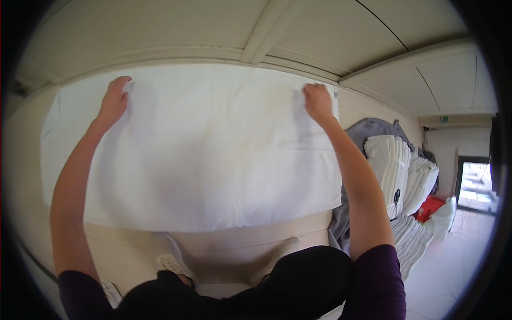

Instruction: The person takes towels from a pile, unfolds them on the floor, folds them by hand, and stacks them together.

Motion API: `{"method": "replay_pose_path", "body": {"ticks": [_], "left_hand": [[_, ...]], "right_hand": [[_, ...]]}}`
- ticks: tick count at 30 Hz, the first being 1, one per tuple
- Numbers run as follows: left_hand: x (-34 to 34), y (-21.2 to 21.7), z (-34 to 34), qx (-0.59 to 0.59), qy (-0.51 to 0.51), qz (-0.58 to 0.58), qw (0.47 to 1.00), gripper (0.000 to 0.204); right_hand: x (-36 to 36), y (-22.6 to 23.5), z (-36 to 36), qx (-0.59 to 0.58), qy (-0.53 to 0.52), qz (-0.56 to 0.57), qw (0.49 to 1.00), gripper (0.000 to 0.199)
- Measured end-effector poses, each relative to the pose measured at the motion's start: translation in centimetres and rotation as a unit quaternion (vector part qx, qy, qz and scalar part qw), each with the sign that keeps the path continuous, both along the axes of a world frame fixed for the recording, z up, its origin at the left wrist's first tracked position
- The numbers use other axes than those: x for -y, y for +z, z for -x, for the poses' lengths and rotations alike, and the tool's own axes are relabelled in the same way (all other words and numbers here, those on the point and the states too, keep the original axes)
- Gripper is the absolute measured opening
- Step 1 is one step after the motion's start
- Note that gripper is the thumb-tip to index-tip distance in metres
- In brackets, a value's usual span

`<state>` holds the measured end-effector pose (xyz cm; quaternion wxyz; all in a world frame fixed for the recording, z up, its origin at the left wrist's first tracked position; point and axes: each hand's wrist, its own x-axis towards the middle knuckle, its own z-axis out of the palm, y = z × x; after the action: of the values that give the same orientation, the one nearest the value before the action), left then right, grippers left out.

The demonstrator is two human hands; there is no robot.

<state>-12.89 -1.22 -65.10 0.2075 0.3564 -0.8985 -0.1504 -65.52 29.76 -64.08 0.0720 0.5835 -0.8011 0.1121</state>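
Note:
A wide, flat white sheet, fabric-like, lies spread before me with faint creases and a few dull stains. My left hand rests near its far left corner, the thumb apart from the outstretched forefinger. By the far right corner, my right hand has its fingers curled in and pressed together at the sheet's edge. A small dark mark shows on the edge beside that hand. The undersides of both hands are hidden.
Beige panels rise just beyond the sheet. At my right, tied stacks of folded white sheets lie by grey cloth, with a red item behind. My shoes are close to the near edge.

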Motion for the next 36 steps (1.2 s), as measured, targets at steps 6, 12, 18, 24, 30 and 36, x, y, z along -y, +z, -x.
{"method": "replay_pose_path", "body": {"ticks": [6, 12, 18, 24, 30, 36], "left_hand": [[2.3, -0.8, 3.0, 0.213, 0.083, -0.007, 0.973, 0.033], [0.6, 2.0, -1.6, 0.219, -0.037, 0.074, 0.972, 0.029], [2.1, 5.4, -10.0, 0.238, -0.139, 0.12, 0.954, 0.023], [-3.1, 10.3, -18.7, 0.128, 0.033, 0.198, 0.971, 0.018], [-18.9, 9.2, -27.9, 0.2, -0.085, 0.119, 0.969, 0.024], [-20.8, 6.0, -29.9, 0.281, -0.125, 0.062, 0.949, 0.033]], "right_hand": [[4.8, -1.5, -2.8, -0.063, -0.038, -0.193, 0.978, 0.028], [1.9, 0.1, -2.4, -0.102, 0.123, -0.208, 0.965, 0.043], [-2.6, 5.1, -0.6, -0.153, 0.053, -0.362, 0.918, 0.042], [-17.2, 10.9, -1.4, -0.171, -0.021, -0.08, 0.982, 0.031], [-32.5, 8.9, -7.8, -0.107, -0.069, -0.069, 0.989, 0.033], [-33.7, 4.4, -8.8, -0.089, -0.041, -0.121, 0.988, 0.03]]}}
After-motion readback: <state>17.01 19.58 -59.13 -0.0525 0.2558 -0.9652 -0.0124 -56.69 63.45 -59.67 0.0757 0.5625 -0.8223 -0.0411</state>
